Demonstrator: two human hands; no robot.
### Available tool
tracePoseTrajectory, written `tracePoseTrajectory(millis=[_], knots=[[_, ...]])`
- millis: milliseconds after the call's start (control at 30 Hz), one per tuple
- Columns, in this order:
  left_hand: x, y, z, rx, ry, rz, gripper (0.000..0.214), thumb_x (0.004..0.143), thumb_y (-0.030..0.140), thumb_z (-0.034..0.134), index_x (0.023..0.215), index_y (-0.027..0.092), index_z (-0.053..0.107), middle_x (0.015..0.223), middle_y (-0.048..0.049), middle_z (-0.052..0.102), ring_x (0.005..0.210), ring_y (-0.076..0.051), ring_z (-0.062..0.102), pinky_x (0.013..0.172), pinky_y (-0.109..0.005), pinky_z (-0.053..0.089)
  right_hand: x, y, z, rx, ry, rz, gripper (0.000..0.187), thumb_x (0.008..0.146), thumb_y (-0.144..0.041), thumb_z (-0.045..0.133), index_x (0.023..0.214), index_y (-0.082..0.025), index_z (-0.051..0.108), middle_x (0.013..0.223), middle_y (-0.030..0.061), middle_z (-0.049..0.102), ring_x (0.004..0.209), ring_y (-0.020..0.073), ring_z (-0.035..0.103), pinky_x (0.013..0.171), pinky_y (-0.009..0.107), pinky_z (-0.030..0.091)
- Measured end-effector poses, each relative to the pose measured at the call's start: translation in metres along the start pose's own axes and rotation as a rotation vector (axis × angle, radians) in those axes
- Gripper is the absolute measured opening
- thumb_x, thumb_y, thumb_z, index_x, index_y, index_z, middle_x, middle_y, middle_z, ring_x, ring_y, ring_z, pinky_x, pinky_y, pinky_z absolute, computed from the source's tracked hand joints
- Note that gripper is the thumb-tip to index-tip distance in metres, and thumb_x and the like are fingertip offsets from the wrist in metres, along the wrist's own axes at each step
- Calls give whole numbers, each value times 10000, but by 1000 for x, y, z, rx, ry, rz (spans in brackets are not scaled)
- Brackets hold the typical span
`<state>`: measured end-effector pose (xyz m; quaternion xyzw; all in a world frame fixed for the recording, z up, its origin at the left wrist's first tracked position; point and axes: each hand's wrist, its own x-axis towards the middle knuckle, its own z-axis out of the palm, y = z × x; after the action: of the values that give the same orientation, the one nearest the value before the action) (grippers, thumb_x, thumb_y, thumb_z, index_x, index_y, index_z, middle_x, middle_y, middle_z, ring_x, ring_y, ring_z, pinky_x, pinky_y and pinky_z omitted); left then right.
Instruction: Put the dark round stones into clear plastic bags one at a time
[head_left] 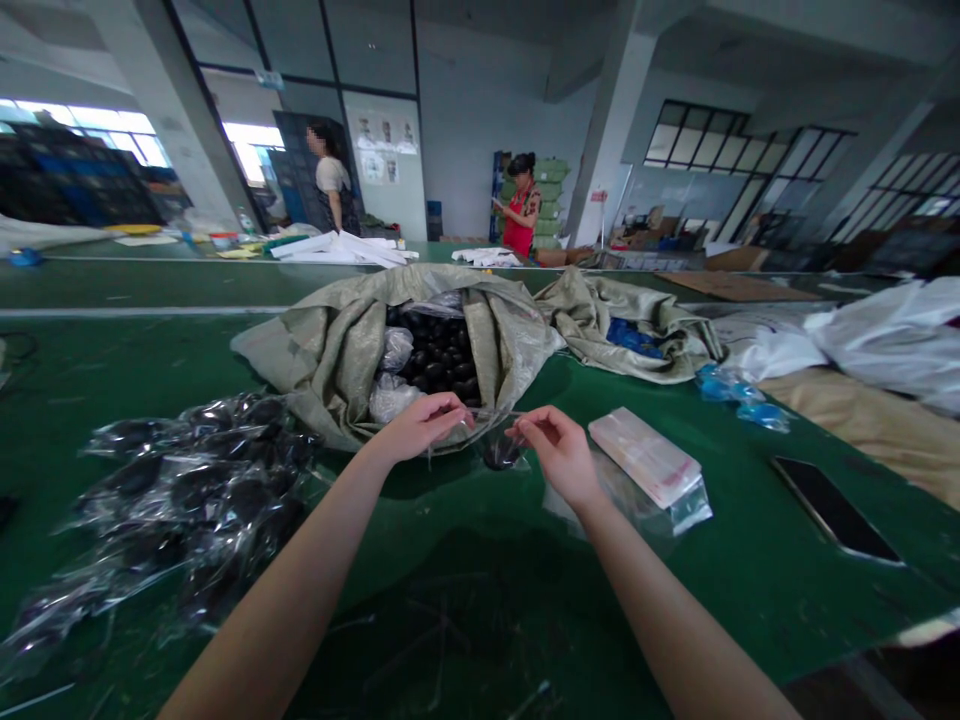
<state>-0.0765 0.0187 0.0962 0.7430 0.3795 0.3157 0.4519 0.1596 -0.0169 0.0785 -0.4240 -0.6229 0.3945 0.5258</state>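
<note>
Between my two hands hangs a small clear plastic bag (pixel 501 452) with a dark rounded piece in it. My left hand (pixel 427 424) pinches one upper side of the bag, and my right hand (pixel 559 445) pinches the other. Just beyond them an opened woven sack (pixel 322 340) holds many black egg-shaped pieces (pixel 435 352) and some crumpled clear plastic. A stack of flat clear bags (pixel 645 455) lies right of my right hand. Left of my left arm is a heap of black pieces wrapped in clear bags (pixel 217 490).
A second woven sack (pixel 637 330) with blue items stands behind on the right, near blue wrapped pieces (pixel 750 400). A phone (pixel 832 508) lies on the green table (pixel 735 590) at right. Two people stand beyond the far table, one in a red apron (pixel 519 215).
</note>
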Motion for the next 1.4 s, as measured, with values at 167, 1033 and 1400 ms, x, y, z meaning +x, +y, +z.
tracePoseTrajectory(millis=[167,1033,1400], knots=[[1,-3,4,-74,-13,-8,380,897,480,506,933,126,639,502,76,351,456,-69,304,466,-215,224,4,14,4,240,-14,194,232,742,-417,684,766,-217,569,765,25,663,751,200,671,758,372,564],[15,-31,3,471,119,-157,373,894,429,425,726,172,637,692,-7,610,697,-172,561,648,-272,392,5,68,24,406,69,337,352,678,-496,710,824,-179,665,699,23,680,703,183,651,632,287,511],[10,-2,68,962,314,282,204,915,288,506,919,197,688,921,-40,696,793,-157,649,677,-247,462,3,74,24,242,54,294,208,771,-387,619,793,-188,675,765,39,714,732,173,665,619,271,522]])
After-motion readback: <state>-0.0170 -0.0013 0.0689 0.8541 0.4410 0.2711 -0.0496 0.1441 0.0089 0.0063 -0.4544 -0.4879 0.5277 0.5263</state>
